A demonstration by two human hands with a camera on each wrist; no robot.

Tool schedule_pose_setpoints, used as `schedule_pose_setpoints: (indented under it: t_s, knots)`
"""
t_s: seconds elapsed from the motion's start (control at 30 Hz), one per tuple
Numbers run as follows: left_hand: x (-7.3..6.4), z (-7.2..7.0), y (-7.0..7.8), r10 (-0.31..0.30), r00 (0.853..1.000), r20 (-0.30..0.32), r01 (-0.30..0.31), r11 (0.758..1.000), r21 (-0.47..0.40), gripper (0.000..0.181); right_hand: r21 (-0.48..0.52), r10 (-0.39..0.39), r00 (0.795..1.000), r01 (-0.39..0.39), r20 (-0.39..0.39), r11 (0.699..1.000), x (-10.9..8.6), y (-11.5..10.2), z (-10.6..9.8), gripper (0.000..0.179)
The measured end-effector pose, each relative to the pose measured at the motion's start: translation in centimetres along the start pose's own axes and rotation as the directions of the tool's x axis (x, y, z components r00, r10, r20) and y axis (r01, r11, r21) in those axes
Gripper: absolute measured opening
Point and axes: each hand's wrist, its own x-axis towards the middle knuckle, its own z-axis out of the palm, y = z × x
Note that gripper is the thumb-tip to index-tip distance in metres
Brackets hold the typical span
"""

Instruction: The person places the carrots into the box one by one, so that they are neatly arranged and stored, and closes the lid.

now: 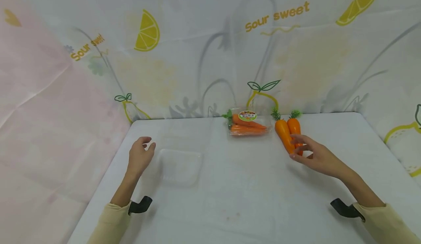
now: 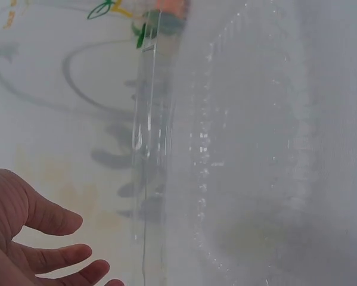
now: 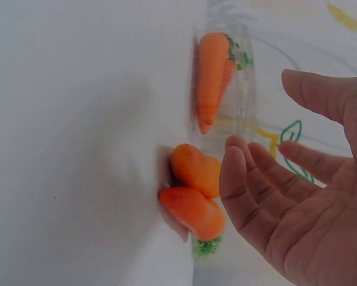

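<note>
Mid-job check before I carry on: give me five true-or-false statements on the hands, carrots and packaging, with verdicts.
1. Two loose orange carrots with feathery green tops lie side by side on the white table. True.
2. The bare right hand grips both loose carrots. False: its fingers are open and hold nothing.
3. The clear plastic package with an oval label has orange carrots inside. True.
4. The clear rectangular plastic container lies nearer the bare left hand than the right hand. True.
5. The left hand holds the package. False: it holds nothing; the package lies near the table's far edge.
</note>
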Motion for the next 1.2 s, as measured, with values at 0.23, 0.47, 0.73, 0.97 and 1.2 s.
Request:
schedule_pose_setpoints:
  t_s: [0.23, 0.47, 0.73, 0.97, 1.2]
  knots:
    - [0.7, -0.5, -1.3, 0.003, 0.998, 0.060, -0.012, 0.989, 0.146, 0.046, -0.007, 0.005, 1.000, -0.005, 0.003, 1.000, -0.2, 0.1, 0.0, 0.058]
    - [1.0, -0.6, -2.1, -0.038, 0.989, 0.143, 0.022, 0.994, 0.110, 0.046, -0.007, -0.005, 1.000, 0.005, 0.008, 1.000, -0.4, 0.3, 0.1, 0.058]
    - [1.0, -0.9, -2.4, -0.134, 0.972, 0.195, 0.139, 0.990, -0.015, 0.039, -0.005, -0.014, 1.000, 0.014, 0.014, 1.000, -0.6, 0.5, 0.1, 0.056]
    - [1.1, -1.4, -3.3, -0.136, 0.937, 0.323, 0.190, 0.972, -0.140, 0.034, -0.005, -0.007, 1.000, 0.007, 0.011, 1.000, -0.7, 0.5, 0.2, 0.056]
    - [1.1, -2.6, -4.6, -0.118, 0.857, 0.502, 0.265, 0.935, -0.234, 0.032, -0.011, -0.007, 1.000, 0.007, 0.007, 1.000, -0.9, 0.5, 0.0, 0.057]
